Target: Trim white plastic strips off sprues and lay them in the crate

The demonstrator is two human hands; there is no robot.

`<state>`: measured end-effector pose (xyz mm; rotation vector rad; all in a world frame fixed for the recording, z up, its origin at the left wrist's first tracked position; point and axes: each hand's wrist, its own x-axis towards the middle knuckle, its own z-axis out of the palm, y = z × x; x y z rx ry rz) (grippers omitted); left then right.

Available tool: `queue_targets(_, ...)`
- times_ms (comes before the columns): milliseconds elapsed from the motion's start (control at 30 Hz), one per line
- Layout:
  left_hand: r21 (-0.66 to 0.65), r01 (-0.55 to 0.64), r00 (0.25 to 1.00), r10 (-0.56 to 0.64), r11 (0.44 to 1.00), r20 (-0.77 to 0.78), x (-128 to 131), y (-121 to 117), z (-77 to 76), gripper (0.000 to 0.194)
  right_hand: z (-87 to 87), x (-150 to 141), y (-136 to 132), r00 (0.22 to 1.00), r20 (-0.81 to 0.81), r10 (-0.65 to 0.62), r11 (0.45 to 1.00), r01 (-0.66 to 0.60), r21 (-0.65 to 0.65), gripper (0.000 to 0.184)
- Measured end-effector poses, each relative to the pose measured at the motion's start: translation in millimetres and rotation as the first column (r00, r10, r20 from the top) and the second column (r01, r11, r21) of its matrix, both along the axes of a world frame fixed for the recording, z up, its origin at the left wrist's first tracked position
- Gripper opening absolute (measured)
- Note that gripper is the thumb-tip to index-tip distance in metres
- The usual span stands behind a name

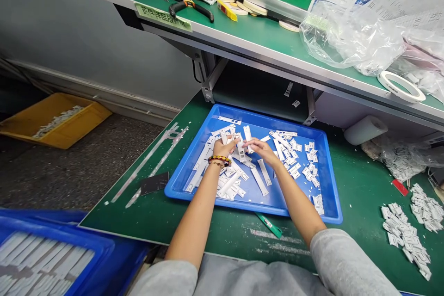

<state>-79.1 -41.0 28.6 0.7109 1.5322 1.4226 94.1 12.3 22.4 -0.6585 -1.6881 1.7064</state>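
Observation:
Both my hands are over a blue tray (pixel 329 185) strewn with white plastic pieces. My left hand (pixel 225 147), with bracelets at the wrist, is closed around a few white plastic pieces (pixel 224 137) that stick up past the fingers. My right hand (pixel 262 149) pinches a white plastic strip (pixel 247 135) between thumb and fingers, close beside the left hand. Below the hands lie long loose strips (pixel 258 180), and smaller white pieces (pixel 311 173) are grouped on the tray's right side. The fingertips are partly hidden by the pieces.
A shelf (pixel 270 39) overhangs the tray's back, carrying pliers (pixel 191 8), a tape roll (pixel 400 87) and plastic bags (pixel 354 37). Piles of white pieces (pixel 405 236) lie at right. A green cutter (pixel 269 225) is at the tray's front; a blue crate (pixel 100 245) stands lower left.

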Motion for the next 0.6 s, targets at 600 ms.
queue_targets(600, 0.076, 0.256, 0.967, -0.255, 0.964, -0.02, 4, -1, 1.0, 0.046, -26.3, -20, -9, 0.968, 0.179, -0.174, 0.97, 0.137, 0.199, 0.026)
